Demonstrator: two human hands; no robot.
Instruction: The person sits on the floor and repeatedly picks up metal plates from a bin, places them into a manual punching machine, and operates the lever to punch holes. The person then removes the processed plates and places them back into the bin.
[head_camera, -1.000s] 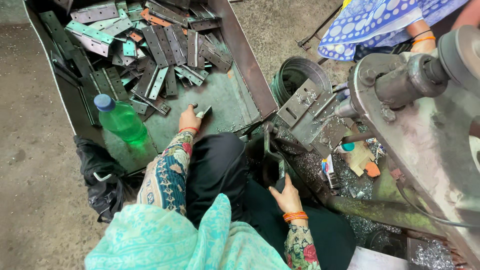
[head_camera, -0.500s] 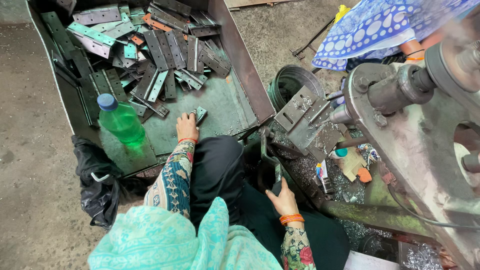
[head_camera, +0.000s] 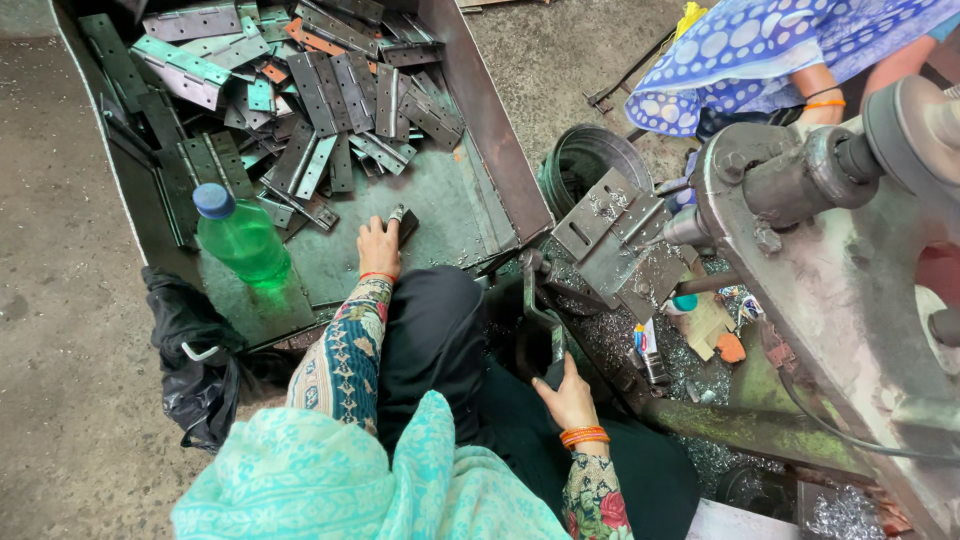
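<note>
Fingers of left hand (head_camera: 378, 247) hold hinge (head_camera: 401, 222), half hidden | right hand (head_camera: 566, 395) grips lever (head_camera: 556, 345)

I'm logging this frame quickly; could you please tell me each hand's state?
Left hand: closed on a small metal piece in the tray.
Right hand: gripping the machine's lever.

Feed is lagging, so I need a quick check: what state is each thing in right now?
left hand: closed on a small metal piece in the tray
right hand: gripping the lever
green bottle: capped, upright
metal tray: part filled with loose hinge plates
black bag: crumpled on floor
</note>
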